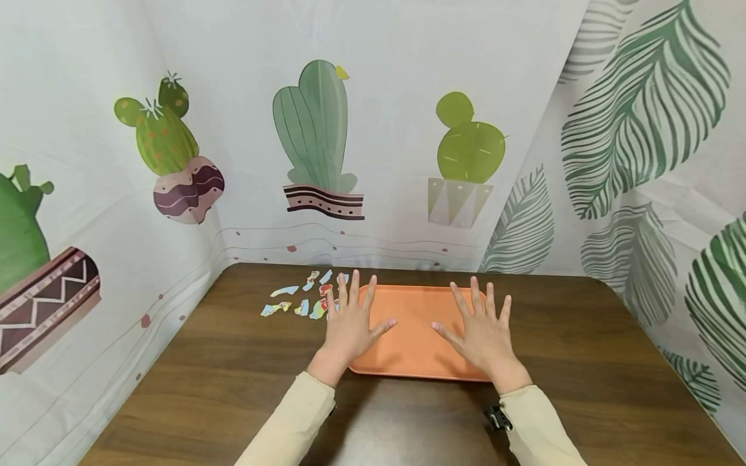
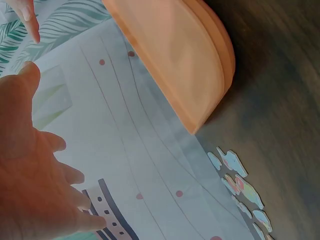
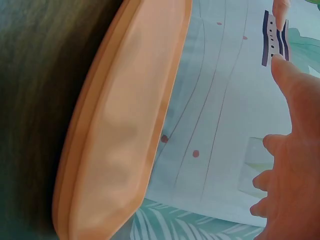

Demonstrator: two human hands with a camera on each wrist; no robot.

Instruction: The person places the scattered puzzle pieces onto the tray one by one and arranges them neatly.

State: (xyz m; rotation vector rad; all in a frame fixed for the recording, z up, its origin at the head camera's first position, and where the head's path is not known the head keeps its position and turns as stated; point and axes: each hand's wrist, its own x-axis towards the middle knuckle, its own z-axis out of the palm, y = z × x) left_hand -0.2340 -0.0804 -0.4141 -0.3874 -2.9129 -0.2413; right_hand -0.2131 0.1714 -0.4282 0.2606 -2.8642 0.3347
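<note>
Hands [image 1: 350,323] flat over smooth tray [image 1: 410,304]

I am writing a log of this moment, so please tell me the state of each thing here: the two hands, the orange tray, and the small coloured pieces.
left hand: open, fingers spread, above the tray's left part
right hand: open, fingers spread, above the tray's right part
orange tray: flat on the table, nothing seen in it
coloured puzzle pieces: loose, scattered on the table left of the tray
wooden table: bears tray and pieces
</note>
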